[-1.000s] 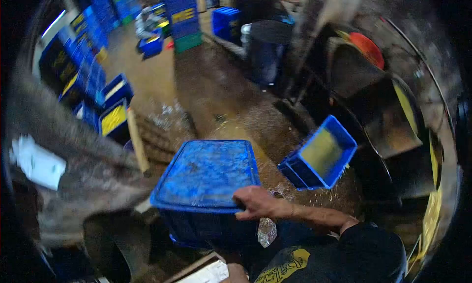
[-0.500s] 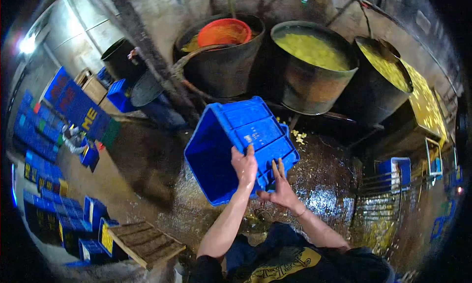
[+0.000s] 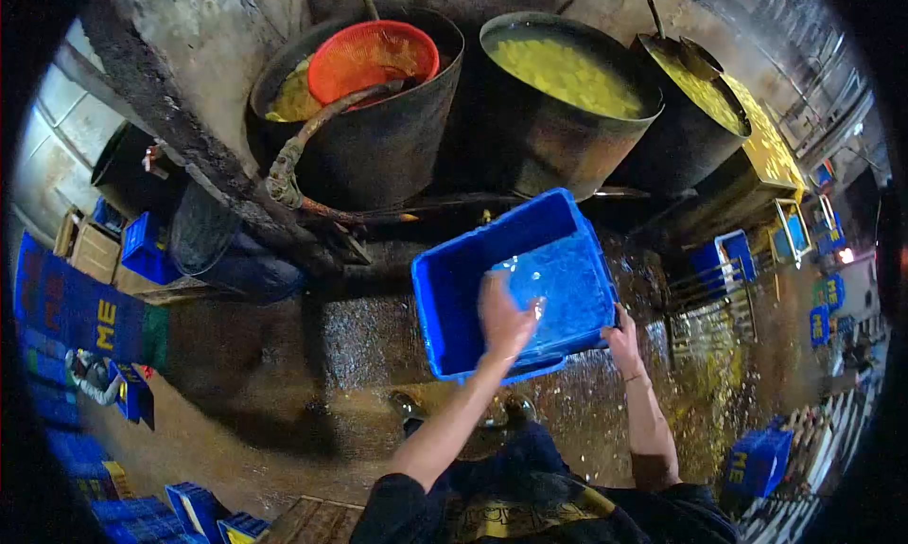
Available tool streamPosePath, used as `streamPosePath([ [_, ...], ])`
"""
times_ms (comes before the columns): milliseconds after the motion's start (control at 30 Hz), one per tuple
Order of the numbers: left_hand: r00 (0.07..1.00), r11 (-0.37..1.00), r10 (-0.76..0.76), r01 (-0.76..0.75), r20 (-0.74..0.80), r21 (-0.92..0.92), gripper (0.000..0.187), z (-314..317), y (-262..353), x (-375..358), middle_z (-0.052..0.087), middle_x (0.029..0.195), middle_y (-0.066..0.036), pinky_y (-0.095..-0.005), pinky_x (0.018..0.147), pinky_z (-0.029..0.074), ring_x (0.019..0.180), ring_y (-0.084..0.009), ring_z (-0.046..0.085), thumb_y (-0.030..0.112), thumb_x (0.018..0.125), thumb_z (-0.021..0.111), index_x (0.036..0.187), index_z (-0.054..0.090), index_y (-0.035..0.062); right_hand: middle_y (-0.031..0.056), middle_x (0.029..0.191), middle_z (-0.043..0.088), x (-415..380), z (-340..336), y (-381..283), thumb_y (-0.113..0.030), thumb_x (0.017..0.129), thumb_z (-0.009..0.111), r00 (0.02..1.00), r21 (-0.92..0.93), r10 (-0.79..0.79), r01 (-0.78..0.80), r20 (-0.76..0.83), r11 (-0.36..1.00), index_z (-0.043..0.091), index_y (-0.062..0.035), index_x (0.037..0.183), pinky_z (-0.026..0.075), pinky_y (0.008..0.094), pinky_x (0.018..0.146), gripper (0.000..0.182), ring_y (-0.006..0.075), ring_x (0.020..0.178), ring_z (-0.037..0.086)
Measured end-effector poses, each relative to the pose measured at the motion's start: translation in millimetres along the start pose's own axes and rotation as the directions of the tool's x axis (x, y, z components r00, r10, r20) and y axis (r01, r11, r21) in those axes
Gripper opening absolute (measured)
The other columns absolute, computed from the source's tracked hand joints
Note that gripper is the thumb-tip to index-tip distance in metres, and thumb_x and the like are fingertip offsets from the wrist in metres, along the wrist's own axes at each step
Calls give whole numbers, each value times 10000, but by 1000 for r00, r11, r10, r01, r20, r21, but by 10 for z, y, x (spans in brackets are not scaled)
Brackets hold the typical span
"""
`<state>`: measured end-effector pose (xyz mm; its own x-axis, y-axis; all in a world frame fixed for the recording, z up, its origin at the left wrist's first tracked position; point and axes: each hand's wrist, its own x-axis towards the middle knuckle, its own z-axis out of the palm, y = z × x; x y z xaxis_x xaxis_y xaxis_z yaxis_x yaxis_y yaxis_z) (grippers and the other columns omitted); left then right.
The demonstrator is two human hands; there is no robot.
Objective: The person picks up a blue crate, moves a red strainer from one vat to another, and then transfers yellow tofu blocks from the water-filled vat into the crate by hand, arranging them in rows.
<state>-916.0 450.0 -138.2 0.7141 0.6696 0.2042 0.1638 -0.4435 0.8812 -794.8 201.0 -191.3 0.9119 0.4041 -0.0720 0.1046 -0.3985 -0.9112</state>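
Blue crate [image 3: 515, 284] held tilted, mouth up, above wet floor [image 3: 312, 374], before black vats [image 3: 558, 95]. Right hand [image 3: 622, 334] clamped on rim to steady. Left hand [image 3: 504, 317] inside, blurred; grip cannot tell.

Wet floor [image 3: 284, 374]; dark vats [image 3: 378, 137] against stained wall [image 3: 227, 33].

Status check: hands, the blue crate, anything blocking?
Left hand inside the blue plastic crate, on its wet floor. Right hand grips the crate's near right rim. Crate tilted above the wet floor. Black vats stand just behind; nothing between.
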Motion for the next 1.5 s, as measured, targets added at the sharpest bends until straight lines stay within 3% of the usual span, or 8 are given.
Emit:
streamPosePath([
  [167, 664, 652, -747, 721, 35, 236, 1096, -723, -2055, -605, 214, 1398, -251, -399, 1070, 219, 1304, -352, 209, 448, 574, 792, 1347, 209, -65, 8, 865, 566, -671, 92, -766, 11, 599, 475, 980, 142, 195, -186, -50, 972, 502, 36, 1146, 421, 240, 644, 548, 98, 733, 487],
  [433, 226, 91, -567, 973, 792, -213, 421, -1050, -2463, -972, 601, 931, -88, -379, 766, 476, 851, -233, 572, 132, 642, 712, 1022, 567, 23, 16, 917, 601, -1065, -358, -1656, -52, 565, 507, 967, -132, 250, -242, 52, 961, 505, 42, 1167, 433, 229, 698, 610, 93, 799, 528],
  [900, 621, 614, -608, 763, 495, -203, 184, -1008, -1972, 1, 523, 671, -35, -328, 517, 371, 599, -153, 462, 94, 557, 597, 723, 548, 31, 194, 1005, 592, 478, 462, 93, -118, 636, 612, 833, -851, -311, -309, -458, 425, 557, -18, 1061, 451, 381, 833, 440, 344, 960, 551],
  [1167, 583, 725, -505, 687, 636, -55, 376, -957, -2057, 155, 643, 908, -73, -323, 672, 468, 750, -153, 580, 200, 699, 666, 1026, 609, 24, 154, 1111, 583, 898, 3167, -2802, -231, 754, 705, 902, 388, -302, 170, 310, 906, 466, 6, 1210, 485, 320, 814, 566, 202, 1002, 577],
  [1233, 813, 872, -246, 424, 528, -246, 559, -715, -2917, -233, 599, 1082, -90, -320, 750, 460, 844, -165, 586, 284, 739, 671, 1208, 494, 36, 207, 1128, 562, 982, 3936, -3123, -329, 683, 755, 892, 203, -421, 387, 164, 900, 410, 49, 1249, 448, 315, 875, 763, 245, 1044, 554],
  [1267, 880, 911, 289, -374, 377, 174, 582, -371, -3808, -435, 571, 1119, -106, -331, 722, 476, 850, -193, 593, 271, 780, 633, 1267, 410, 43, 245, 1185, 509, 971, 4088, -3419, -374, 637, 776, 926, 279, -178, 83, 334, 957, 335, 83, 1284, 388, 327, 946, 906, 296, 1121, 499],
  [1333, 843, 919, -182, 329, 506, -217, 521, -1187, -3090, 12, 582, 1073, -99, -327, 689, 479, 827, -194, 592, 244, 793, 619, 1235, 435, 38, 270, 1272, 413, 1082, 4710, -3363, -413, 594, 787, 925, 233, -234, 167, 299, 958, 182, 82, 1341, 330, 351, 996, 1082, 326, 1189, 427],
  [1500, 731, 667, -624, 682, 275, -300, 173, -2594, -2598, 959, 582, 904, -49, -252, 543, 454, 742, -141, 568, 94, 812, 582, 965, 526, 38, 245, 1242, 448, 988, 4964, -3681, -372, 606, 771, 884, 242, -258, 172, 391, 955, 169, 44, 1340, 351, 369, 981, 1037, 335, 1156, 454],
])
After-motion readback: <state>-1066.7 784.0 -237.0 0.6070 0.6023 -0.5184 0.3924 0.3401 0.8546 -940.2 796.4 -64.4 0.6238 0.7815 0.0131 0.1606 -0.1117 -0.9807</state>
